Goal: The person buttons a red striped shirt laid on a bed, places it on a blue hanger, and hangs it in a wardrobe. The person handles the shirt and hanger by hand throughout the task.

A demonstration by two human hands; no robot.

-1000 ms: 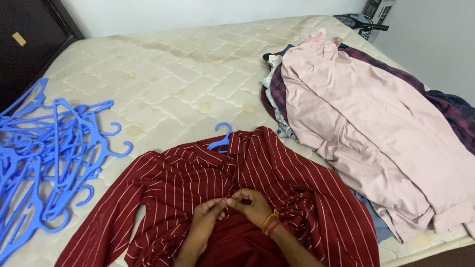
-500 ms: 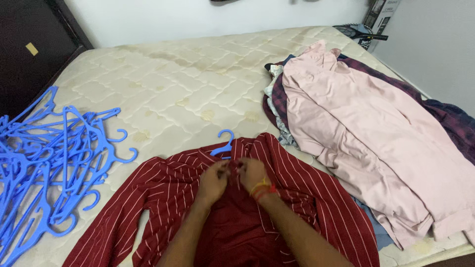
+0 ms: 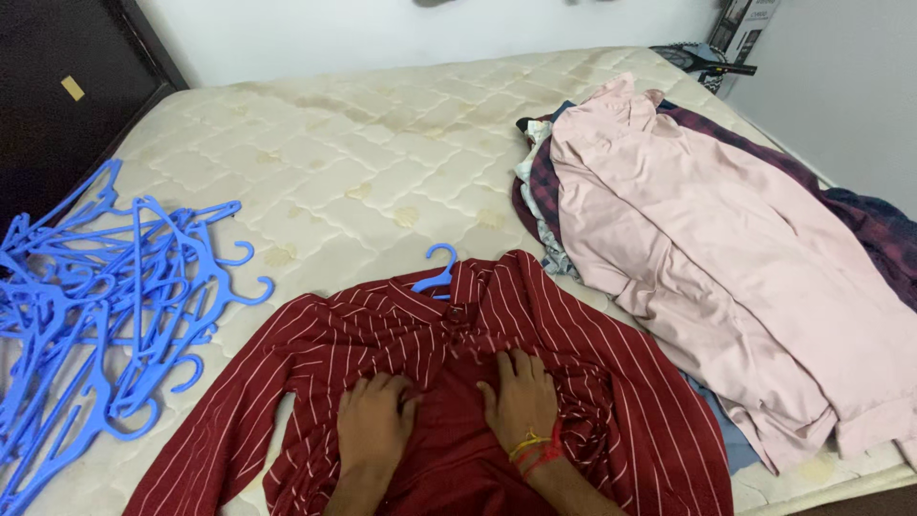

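A dark red shirt with thin white stripes (image 3: 592,382) lies spread on the mattress in front of me, on a blue hanger whose hook (image 3: 437,268) sticks out above the collar. My left hand (image 3: 374,420) rests flat, palm down, on the shirt's front left of the button line. To the right of that line, my right hand (image 3: 521,397), with red and yellow threads at the wrist, presses flat on the fabric. Neither hand grips anything.
A tangled heap of blue plastic hangers (image 3: 95,306) lies at the left edge of the cream quilted mattress (image 3: 363,162). A pile of clothes topped by a pale pink garment (image 3: 726,248) covers the right side. A dark wooden cabinet (image 3: 57,105) stands at far left.
My hands were pinching the button line mid-chest, then up near the collar. Now both have slid down and lie flat on the shirt's front.
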